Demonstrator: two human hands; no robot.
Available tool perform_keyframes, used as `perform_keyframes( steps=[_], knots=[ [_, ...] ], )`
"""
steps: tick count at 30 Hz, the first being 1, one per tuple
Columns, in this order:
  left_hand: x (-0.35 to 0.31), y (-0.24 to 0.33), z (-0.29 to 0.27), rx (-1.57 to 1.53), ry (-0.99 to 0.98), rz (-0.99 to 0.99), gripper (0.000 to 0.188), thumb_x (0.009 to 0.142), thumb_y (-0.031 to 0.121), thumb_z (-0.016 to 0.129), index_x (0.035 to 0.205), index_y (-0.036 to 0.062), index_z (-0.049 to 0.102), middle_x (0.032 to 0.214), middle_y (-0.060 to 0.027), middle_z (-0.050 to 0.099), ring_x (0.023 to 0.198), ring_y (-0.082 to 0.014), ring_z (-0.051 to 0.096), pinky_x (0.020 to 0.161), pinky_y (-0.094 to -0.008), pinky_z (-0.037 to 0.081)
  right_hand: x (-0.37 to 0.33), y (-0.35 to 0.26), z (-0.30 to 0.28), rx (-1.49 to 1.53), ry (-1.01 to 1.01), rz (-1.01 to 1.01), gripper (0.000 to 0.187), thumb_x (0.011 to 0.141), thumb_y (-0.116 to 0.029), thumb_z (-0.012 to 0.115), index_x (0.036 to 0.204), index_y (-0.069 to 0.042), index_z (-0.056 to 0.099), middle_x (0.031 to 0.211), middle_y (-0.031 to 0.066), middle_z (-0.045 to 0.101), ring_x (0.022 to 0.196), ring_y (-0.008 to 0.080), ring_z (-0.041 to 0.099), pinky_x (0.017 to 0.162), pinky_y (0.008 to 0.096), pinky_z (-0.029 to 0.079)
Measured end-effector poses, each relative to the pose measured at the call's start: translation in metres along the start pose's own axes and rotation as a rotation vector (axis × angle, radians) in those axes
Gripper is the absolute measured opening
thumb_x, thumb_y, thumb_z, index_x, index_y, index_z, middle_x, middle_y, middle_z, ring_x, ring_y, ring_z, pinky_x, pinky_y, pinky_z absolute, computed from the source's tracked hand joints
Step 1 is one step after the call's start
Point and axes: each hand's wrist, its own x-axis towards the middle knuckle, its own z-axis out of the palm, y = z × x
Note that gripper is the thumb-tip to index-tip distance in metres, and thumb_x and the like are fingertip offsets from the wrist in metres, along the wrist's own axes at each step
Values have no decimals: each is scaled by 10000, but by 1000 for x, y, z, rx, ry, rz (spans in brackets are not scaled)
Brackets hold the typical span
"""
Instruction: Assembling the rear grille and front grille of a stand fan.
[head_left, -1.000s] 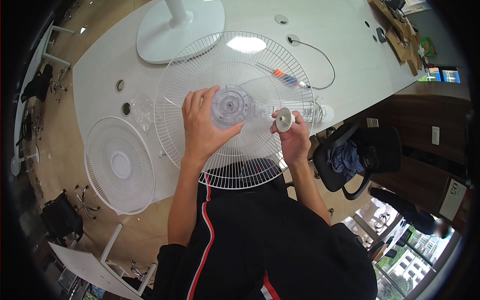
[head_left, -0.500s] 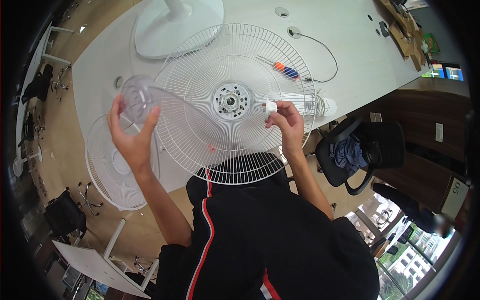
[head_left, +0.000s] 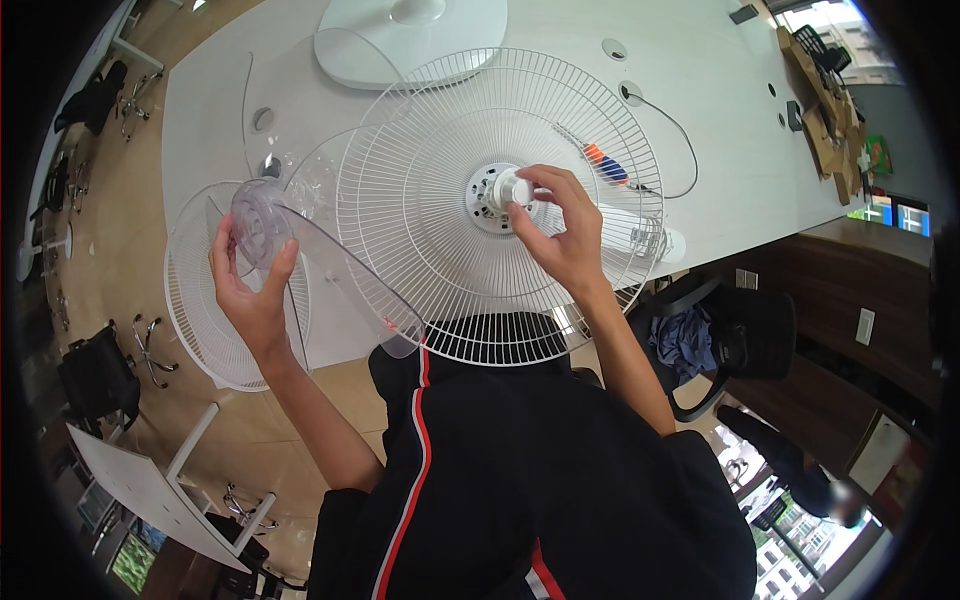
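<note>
My left hand [head_left: 250,310] is closed round the hub of a clear plastic fan blade [head_left: 262,228], held up to the left of a white wire fan grille [head_left: 430,285]. One blade reaches down to the right, past the grille's near left edge. Thumb and fingers of my right hand [head_left: 568,235] pinch a small white plastic knob [head_left: 516,191]. That knob is over the fan's round centre plate [head_left: 483,212] in the middle of the grille and partly hides it. Whether knob and plate touch, I cannot tell.
A second wire grille [head_left: 225,345] lies at the table's left edge. At the back stands a white fan base [head_left: 400,60]. To the right lie an orange and blue screwdriver [head_left: 606,163], a dark cable [head_left: 692,140] and a white cylindrical part [head_left: 662,244]. A black chair [head_left: 765,330] stands beyond.
My right hand has moved the knob left, from the grille's right side to over its centre. The fan blade in my left hand has dropped slightly and turned. The whole view has shifted.
</note>
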Motion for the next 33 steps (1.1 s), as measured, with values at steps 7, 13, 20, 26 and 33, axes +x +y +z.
perform_keyframes(
  steps=[7,13,20,26,33],
  knots=[
    [1,2,5,63,-80,48,827,734,176,937,1447,-39,579,1351,-130,610,1308,-272,560,1181,-421,385,5,10,10,-86,-2,-96,393,852,-127,819,1219,-32,712,1228,156,684,1010,300,743,828,377,613],
    [7,-1,8,112,-121,72,819,722,192,945,1429,-25,592,1310,-119,613,1270,-269,563,1140,-418,412,3,9,15,-104,-11,-160,406,843,-123,833,1221,-34,715,1227,163,680,1001,313,752,798,370,618],
    [15,-19,-11,338,-57,126,825,705,206,972,1415,2,603,1264,-119,609,1219,-289,568,1084,-433,441,4,2,5,-155,-33,-147,418,797,-65,862,1189,-29,722,1176,169,700,1031,326,741,844,377,605],
    [3,-22,-26,328,-36,6,850,700,242,982,1417,-7,599,1267,-119,598,1236,-289,552,1098,-428,432,10,-1,8,-182,-79,16,400,824,-161,900,1113,-10,668,1075,141,728,877,233,770,736,321,619],
    [-1,-95,-43,495,119,-158,916,706,384,995,1421,-32,601,1283,-135,614,1242,-284,575,1094,-424,450,13,-8,17,-113,-50,149,415,830,-199,911,1094,-8,655,1080,132,752,873,222,771,703,310,615]
  ],
)
